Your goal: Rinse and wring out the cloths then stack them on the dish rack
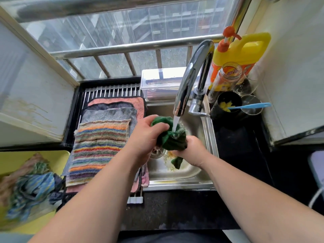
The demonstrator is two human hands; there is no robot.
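Green bunched cloth (171, 135) under tap stream, gripped by left hand (149, 135) and right hand (191, 149). Four rinsed cloths (100, 146) lie on steel dish rack (112, 92); crumpled pile (29, 188) left.

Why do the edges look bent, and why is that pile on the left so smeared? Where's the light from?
Head view: the wide lens bows the window rails; the cloth pile in the yellow tub is smeared by blur, while the green cloth, left hand and right hand look fairly sharp; daylight through the window leaves glare on the chrome tap.
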